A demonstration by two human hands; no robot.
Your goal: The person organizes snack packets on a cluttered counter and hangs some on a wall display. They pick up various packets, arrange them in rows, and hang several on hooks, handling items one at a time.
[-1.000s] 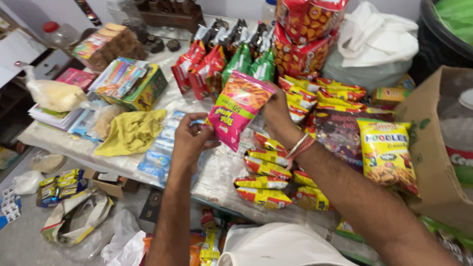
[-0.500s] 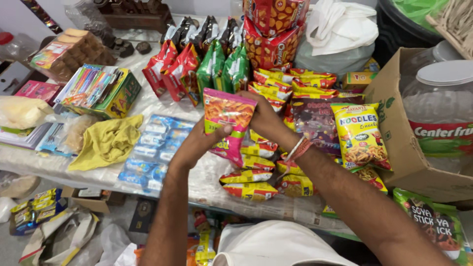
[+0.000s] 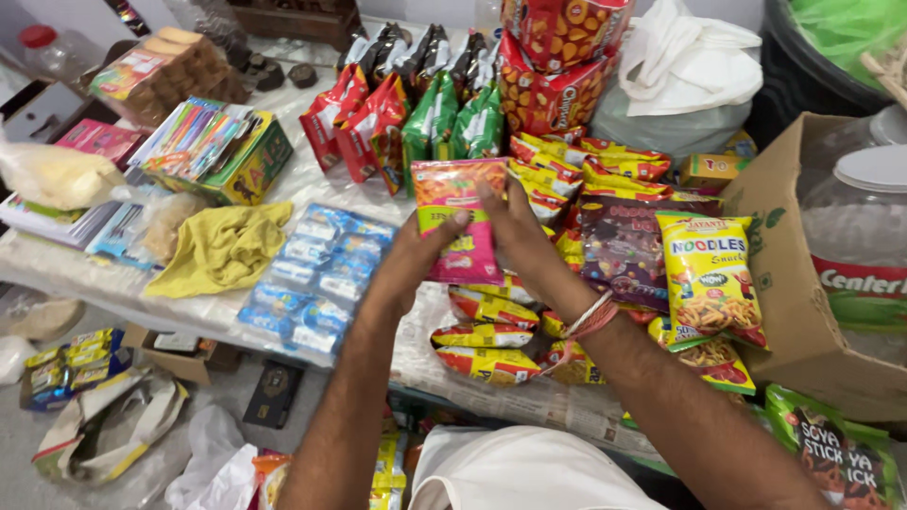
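Note:
Both of my hands hold a pink and orange snack packet [image 3: 460, 222] upright above a table covered with goods. My left hand [image 3: 416, 255] grips its lower left edge with the thumb on the front. My right hand [image 3: 515, 231] holds the right side, fingers along the packet's edge; a red and white thread band circles that wrist. Below the packet lie several yellow and red snack packets [image 3: 487, 349]. Behind it stand red packets [image 3: 364, 123] and green packets [image 3: 453, 123] in a row.
A yellow cloth [image 3: 222, 246] and blue sachet strips [image 3: 316, 274] lie to the left. A yellow noodle snack bag [image 3: 709, 274] and a cardboard box [image 3: 789, 283] with a clear jar [image 3: 864, 246] sit at right. Bags and boxes lie on the floor [image 3: 104, 434].
The view has shifted slightly. The pink packet now stands more upright and squarer to me between both hands, with my fingers moved along its edges.

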